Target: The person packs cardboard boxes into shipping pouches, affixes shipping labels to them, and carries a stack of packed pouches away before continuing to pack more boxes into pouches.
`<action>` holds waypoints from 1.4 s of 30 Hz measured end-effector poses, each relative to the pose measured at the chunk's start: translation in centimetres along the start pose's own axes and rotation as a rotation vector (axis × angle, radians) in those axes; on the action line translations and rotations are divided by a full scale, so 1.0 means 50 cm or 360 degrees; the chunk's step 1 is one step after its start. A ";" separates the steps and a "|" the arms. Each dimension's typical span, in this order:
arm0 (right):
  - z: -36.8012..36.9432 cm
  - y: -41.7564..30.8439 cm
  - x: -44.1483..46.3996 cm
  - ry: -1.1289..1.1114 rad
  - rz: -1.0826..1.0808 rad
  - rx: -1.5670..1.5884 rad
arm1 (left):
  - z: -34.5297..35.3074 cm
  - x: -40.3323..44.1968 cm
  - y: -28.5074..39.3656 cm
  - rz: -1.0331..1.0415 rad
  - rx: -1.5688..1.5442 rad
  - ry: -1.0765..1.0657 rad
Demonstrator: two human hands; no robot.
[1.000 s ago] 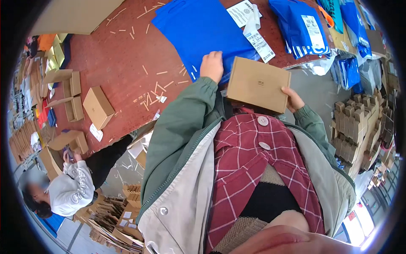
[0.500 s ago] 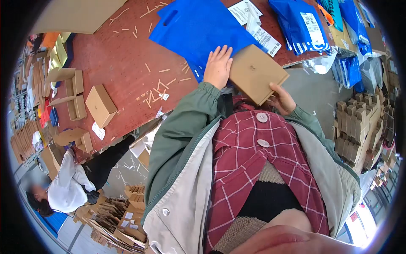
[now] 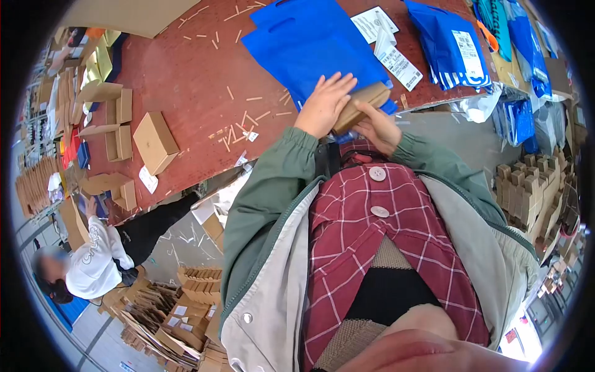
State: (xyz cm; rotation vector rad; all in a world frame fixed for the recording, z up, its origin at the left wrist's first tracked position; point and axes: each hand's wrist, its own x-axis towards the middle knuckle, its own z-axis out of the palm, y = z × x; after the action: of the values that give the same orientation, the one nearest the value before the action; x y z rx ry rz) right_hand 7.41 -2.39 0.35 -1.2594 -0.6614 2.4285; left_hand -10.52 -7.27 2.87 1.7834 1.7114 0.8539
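A small brown cardboard box (image 3: 370,97) is tipped up on its narrow side at the table's near edge, between my two hands. My left hand (image 3: 326,105) rests against its left end, fingers stretched out along the box and thumb near its edge. My right hand (image 3: 379,127) grips the near side, thumb on top; some of its fingers are hidden. Just beyond, blue plastic bags (image 3: 313,46) with cut-out handles lie flat, partly under the box and my left hand.
White printed labels (image 3: 400,67) and a packed blue bag (image 3: 447,46) lie to the right. Paper strips (image 3: 232,133) litter the red table (image 3: 192,74). Open boxes (image 3: 118,142) and a closed box (image 3: 155,142) are on the left, near a co-worker in white (image 3: 96,257). Cardboard stacks (image 3: 527,186) stand right.
The box has turned from lying flat to standing on its narrow side. My right hand has moved left and farther up over it. My left hand has shifted slightly right.
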 end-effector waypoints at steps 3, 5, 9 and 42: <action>0.013 0.042 0.111 -0.0274 0.0026 0.0170 | -0.024 -0.029 0.029 -0.0017 -0.0237 -0.0112; 0.026 0.090 0.190 -0.0169 -0.0252 0.0314 | -0.050 -0.053 0.028 -0.0002 -0.0099 -0.0133; -0.033 0.163 0.298 -0.0144 -0.0309 0.0375 | -0.042 -0.089 -0.024 0.0018 0.0420 0.0168; -0.152 0.031 0.071 0.0138 -0.0826 -0.2247 | 0.100 -0.014 -0.042 -0.0251 -0.0185 0.0044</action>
State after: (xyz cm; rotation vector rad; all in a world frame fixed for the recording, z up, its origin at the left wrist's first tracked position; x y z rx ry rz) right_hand 11.58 -0.06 -6.70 -1.2372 -2.4810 1.2721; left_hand -8.22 -7.55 -2.08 1.5457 1.7563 0.8942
